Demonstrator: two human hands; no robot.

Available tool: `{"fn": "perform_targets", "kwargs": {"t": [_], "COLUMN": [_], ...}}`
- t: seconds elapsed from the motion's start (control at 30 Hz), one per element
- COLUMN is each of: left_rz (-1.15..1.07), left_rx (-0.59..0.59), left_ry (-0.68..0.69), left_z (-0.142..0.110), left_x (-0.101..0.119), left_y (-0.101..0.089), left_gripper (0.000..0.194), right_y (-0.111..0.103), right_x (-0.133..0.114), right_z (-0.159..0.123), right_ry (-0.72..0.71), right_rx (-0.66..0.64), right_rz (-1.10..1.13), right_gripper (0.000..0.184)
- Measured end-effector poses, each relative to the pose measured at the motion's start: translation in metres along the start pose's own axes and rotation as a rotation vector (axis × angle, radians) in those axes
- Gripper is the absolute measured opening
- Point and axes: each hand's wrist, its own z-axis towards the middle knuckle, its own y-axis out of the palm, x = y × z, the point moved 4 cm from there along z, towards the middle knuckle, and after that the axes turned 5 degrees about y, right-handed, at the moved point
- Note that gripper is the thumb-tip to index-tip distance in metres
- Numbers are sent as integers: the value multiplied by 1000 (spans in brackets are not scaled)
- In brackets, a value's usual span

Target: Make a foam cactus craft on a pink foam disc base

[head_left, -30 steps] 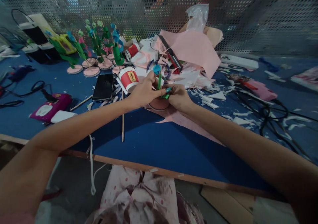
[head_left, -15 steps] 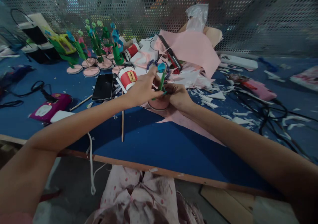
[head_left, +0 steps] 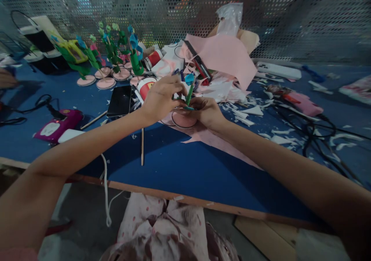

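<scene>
Between my hands stands a paper flower with a blue paper top [head_left: 189, 78], a green paper stem [head_left: 189, 95] and a round pink base [head_left: 184, 120]. From the left, my left hand [head_left: 162, 98] closes its thumb and curled fingers at the green paper low on the stem. On the other side my right hand [head_left: 210, 112] is closed, its fingertips pinching the lower stem just over the base. What exactly lies between the fingertips is partly hidden. A red and white paper cup [head_left: 145, 85] sits behind my left hand.
Several finished-looking paper flowers [head_left: 106, 82] stand at the back left. A black phone [head_left: 119, 102], a purple device [head_left: 59, 126] and a wooden stick [head_left: 142, 147] lie nearer. Paper scraps, pink sheets [head_left: 223, 54] and a corded pink tool [head_left: 303, 103] are rightward. Another person's hand [head_left: 7, 78] shows at left.
My left hand has drawn slightly left and its fingers have curled down around the green paper. The flower's blue top has shifted a little right. Another person's hand has appeared at the left edge.
</scene>
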Motion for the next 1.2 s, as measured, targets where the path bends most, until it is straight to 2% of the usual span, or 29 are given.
{"fn": "perform_targets", "kwargs": {"t": [0.13,0.23,0.43,0.6,0.83,1.03,1.2], "left_rz": [-120,-242,-458,-531,-428,-511,-468], "left_rx": [69,90,4,-36,72,-131,-138], "left_ry": [-65,-141,-243,-215,-88,-119,-159], "left_z": [-2,-4,-7,-11,-12,-10,-11], "left_x": [-1,-1,5,7,5,13,18], "left_y": [2,5,9,15,21,28,27], "left_gripper": [23,21,20,28,39,36,45], "right_y": [0,-1,1,1,-2,1,2], "right_x": [0,1,-1,-2,0,-2,-6], "right_z": [1,1,0,-3,-1,-2,-9], "right_ry": [17,7,-27,-26,-38,-105,-43], "right_rx": [30,52,18,-40,-1,-107,-101], "right_rz": [-21,-60,-29,-40,-78,29,11], "right_gripper": [41,40,36,36,37,38,34]}}
